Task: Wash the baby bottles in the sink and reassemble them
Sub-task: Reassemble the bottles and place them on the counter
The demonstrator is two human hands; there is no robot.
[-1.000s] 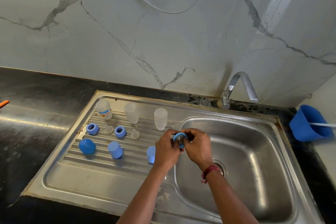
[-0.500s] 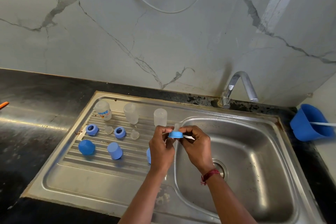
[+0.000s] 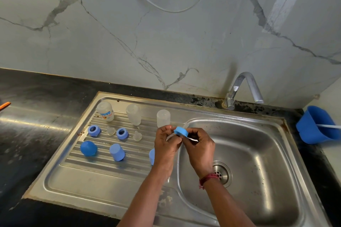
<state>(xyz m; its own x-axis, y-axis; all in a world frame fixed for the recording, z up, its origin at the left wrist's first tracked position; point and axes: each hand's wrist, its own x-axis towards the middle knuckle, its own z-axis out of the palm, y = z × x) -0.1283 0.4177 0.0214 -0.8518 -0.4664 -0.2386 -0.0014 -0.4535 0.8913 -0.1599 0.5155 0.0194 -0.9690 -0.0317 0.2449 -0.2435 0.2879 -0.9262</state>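
My left hand point(image 3: 166, 142) and my right hand point(image 3: 200, 148) together pinch a blue bottle collar ring point(image 3: 181, 131) with a clear teat in it, above the sink's left rim. On the ribbed drainboard point(image 3: 103, 164) stand three clear bottle bodies upside down: one with a printed label point(image 3: 105, 111), a second point(image 3: 133, 114) and a third point(image 3: 163, 118). In front lie two blue collar rings point(image 3: 94, 130) point(image 3: 122, 134), two clear teats point(image 3: 110, 131) point(image 3: 137, 136), a round blue cap point(image 3: 88, 148) and a blue cap point(image 3: 117, 152). Another blue cap point(image 3: 151, 156) is partly hidden by my left wrist.
The steel sink basin point(image 3: 254, 162) with its drain point(image 3: 222, 171) lies to the right, with the tap point(image 3: 241, 88) behind it. A blue plastic container point(image 3: 313, 125) stands at the far right on the black counter point(image 3: 27, 134). An orange object point(image 3: 5, 105) pokes in at the left edge.
Both hands lifted the blue collar ring slightly up and away from me, turning it from facing me to lying nearly flat and tilted. The parts on the drainboard have not moved.
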